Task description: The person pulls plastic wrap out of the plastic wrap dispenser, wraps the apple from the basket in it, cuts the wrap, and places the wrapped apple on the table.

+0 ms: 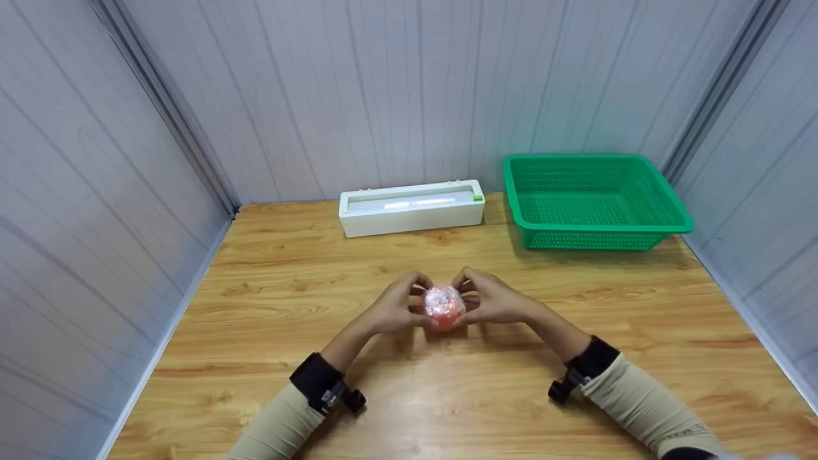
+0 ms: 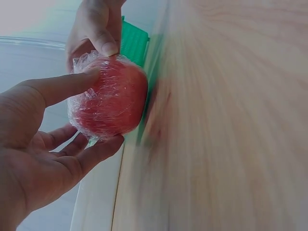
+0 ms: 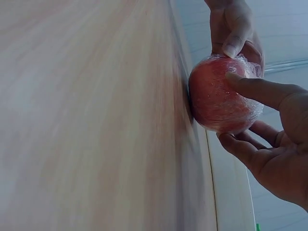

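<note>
A red apple [image 1: 444, 317] wrapped in clear cling film [image 2: 83, 103] sits at the middle of the wooden table, between both hands. From the left side my left hand [image 1: 397, 308] grips it, thumb on the near side and fingers on the far side. On the other side my right hand [image 1: 497, 300] holds it the same way. In the right wrist view the right thumb [image 3: 262, 91] lies on the film-covered side of the apple. The film looks wrinkled and gathered over the top. Parts of the fingers are hidden behind the fruit.
Behind the hands, a white cling film dispenser box [image 1: 412, 220] with a small green piece on its lid lies near the back wall. A green plastic basket [image 1: 604, 228] stands at the back right. Panel walls [image 1: 409, 83] enclose the table's back and sides.
</note>
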Motion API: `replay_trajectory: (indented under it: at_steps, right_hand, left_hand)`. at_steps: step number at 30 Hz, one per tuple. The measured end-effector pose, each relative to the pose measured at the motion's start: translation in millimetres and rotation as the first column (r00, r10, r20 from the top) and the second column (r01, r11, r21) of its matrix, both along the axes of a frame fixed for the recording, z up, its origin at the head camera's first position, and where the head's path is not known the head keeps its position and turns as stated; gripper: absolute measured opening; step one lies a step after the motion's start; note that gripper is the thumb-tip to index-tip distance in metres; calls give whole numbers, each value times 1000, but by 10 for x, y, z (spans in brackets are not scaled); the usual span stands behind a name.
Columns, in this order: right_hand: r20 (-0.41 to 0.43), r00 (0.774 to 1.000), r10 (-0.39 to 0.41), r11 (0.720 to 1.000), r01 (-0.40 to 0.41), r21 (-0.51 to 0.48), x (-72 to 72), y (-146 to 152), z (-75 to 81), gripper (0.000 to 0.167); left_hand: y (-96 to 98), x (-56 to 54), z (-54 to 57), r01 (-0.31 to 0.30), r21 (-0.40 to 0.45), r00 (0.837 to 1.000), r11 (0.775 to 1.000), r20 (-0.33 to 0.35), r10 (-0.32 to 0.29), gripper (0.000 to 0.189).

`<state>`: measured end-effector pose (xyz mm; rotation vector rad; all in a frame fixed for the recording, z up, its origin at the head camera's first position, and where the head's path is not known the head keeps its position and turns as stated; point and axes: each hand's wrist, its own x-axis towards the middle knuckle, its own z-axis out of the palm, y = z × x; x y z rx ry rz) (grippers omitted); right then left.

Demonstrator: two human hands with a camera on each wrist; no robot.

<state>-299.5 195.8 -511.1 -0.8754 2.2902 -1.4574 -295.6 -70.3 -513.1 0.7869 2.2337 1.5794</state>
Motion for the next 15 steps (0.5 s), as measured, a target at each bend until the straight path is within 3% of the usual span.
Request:
replay_trajectory:
  at_steps: [9, 15]
  right_hand:
    - [-33, 999, 2, 998, 0, 61, 15, 27, 11, 67]
    - [-20, 1000, 9, 999, -8, 51, 17, 23, -1, 66]
  left_hand:
    - [2, -6, -19, 41, -5, 999, 999, -15, -41, 66]
    - [-39, -18, -3, 58, -12, 998, 998, -5, -58, 67]
